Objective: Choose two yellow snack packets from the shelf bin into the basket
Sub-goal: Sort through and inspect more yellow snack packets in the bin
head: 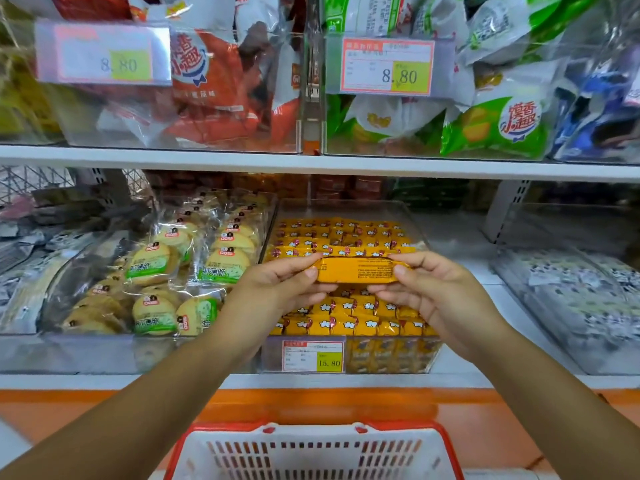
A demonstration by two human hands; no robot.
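Both hands are up over the shelf, sharing one yellow snack packet. The left hand pinches its left end, thumb on the near face and fingers curled over the far edge. The right hand pinches the right end the same way. The packet lies level between them, printed back towards the camera, hanging just above the clear shelf bin, which is packed with rows of the same yellow packets. A price tag sits on the bin's near wall. The red-rimmed basket waits nearest, below the arms.
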